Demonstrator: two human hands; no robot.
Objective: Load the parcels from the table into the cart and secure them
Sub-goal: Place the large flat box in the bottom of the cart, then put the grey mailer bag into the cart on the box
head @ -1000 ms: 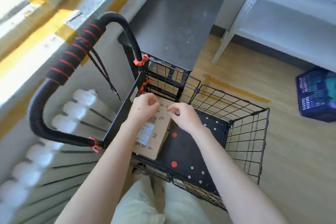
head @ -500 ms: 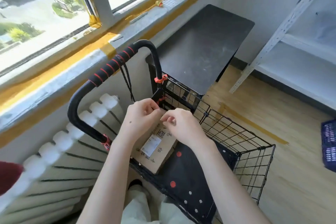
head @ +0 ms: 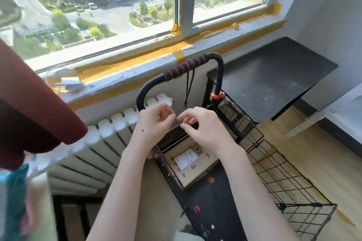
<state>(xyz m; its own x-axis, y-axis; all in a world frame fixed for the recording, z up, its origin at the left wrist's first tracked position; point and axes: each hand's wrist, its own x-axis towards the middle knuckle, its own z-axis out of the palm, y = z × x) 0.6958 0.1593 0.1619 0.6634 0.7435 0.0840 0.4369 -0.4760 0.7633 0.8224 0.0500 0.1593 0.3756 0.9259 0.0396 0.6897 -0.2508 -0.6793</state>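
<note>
At the handle end of the cart (head: 254, 145), thumb and forefinger of the left hand (head: 154, 123) met tip to tip, other fingers curled. Right hand (head: 205, 131) was just beside it in the same pinching pose. The two sets of fingertips (head: 181, 118) were close but apart. Could not tell whether a strand lay in either pinch: dark frame behind hid it.

Black cord (head: 188, 86) hung doubled from the foam-wrapped handle (head: 184, 67), its lower end dropping out of sight behind the hands.

Parcel (head: 197, 166), brown carton with white label up, lay flat on the cart floor below the wrists, pushed against the handle-side wall. Table (head: 274, 76) beyond the cart showed no parcels. Radiator (head: 109, 135) stood just left of the cart.

Judgement: loading looked done; step in hand was tying down. To do it well:
- free the cord ends fully before pulling
- run the cord over the carton's top and hook it to the wire wall
- take out slack so the box cannot slide toward the open end
</note>
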